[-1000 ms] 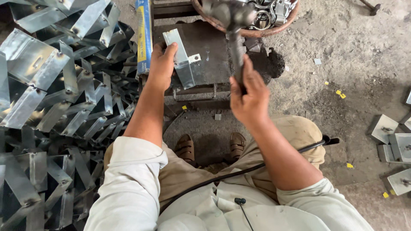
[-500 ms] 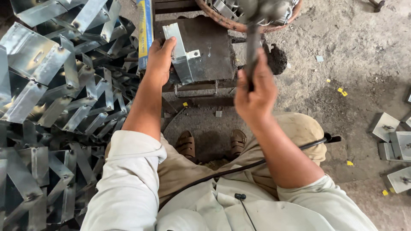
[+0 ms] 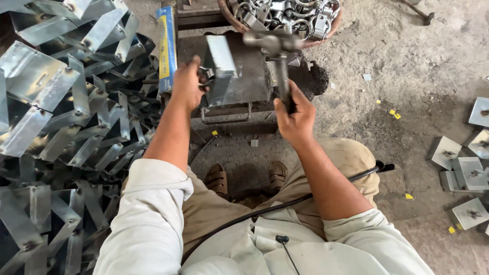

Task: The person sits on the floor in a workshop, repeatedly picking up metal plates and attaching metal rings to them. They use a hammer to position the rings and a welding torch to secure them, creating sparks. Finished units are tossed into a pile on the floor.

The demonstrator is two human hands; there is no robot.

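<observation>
My left hand (image 3: 187, 84) grips a bent shiny metal bracket (image 3: 220, 63) and holds it on a dark steel block (image 3: 249, 81) in front of me. My right hand (image 3: 294, 118) is closed round the handle of a hammer (image 3: 275, 48), whose head hangs above the block, just right of the bracket. My sandalled feet (image 3: 247, 178) rest on the ground below the block.
A big heap of shiny bent metal brackets (image 3: 61, 127) fills the left side. A blue and yellow bar (image 3: 166, 46) lies beside the block. A round basket of metal rings (image 3: 285, 15) sits behind it. Several flat plates (image 3: 466, 168) lie on the dirt floor at right.
The hammer has swung from raised over the basket down toward the block. My left hand has turned the bracket and set it more upright on the block.
</observation>
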